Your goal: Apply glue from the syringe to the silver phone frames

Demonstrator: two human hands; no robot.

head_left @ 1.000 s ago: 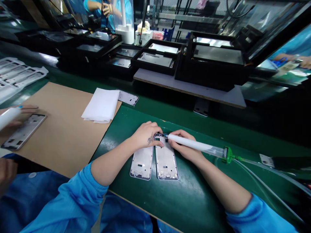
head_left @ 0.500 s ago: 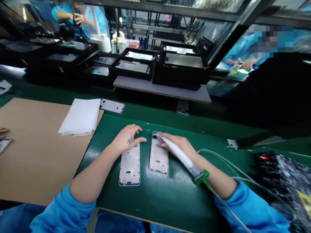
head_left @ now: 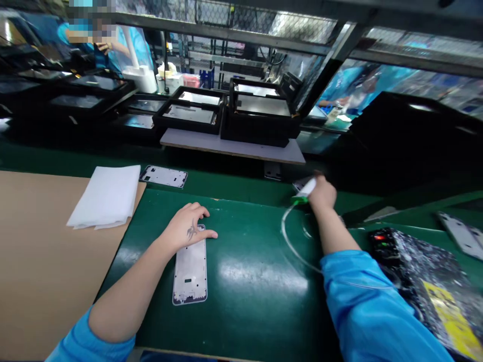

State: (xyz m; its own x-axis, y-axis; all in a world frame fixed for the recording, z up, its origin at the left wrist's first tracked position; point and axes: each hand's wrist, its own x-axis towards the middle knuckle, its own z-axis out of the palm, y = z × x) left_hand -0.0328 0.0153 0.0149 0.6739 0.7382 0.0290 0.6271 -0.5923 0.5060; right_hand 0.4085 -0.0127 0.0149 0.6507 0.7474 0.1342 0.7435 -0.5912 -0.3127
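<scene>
A pale phone frame (head_left: 190,276) lies flat on the green mat. My left hand (head_left: 186,229) rests over its top end, with fingers stretched out and the thumb apart. Far out to the right, my right hand (head_left: 323,193) is closed around a white dispensing syringe (head_left: 308,188). A green adapter (head_left: 300,200) on the syringe leads into a clear hose (head_left: 286,229). Just beyond the syringe, another phone frame (head_left: 298,187) is partly visible near my right fingers; blur hides whether they touch it.
Further phone frames (head_left: 164,176) lie along the back. White sheets (head_left: 107,196) sit on brown board (head_left: 41,261) at left. Black trays (head_left: 260,118) stand on a raised shelf board (head_left: 234,146). A box with a red display (head_left: 381,237) is at right. Co-workers in blue sit beyond the rack.
My right hand has moved right and away from me with the syringe. The phone frame that lay beside the left one has left the mat's middle. My left hand stays over its frame.
</scene>
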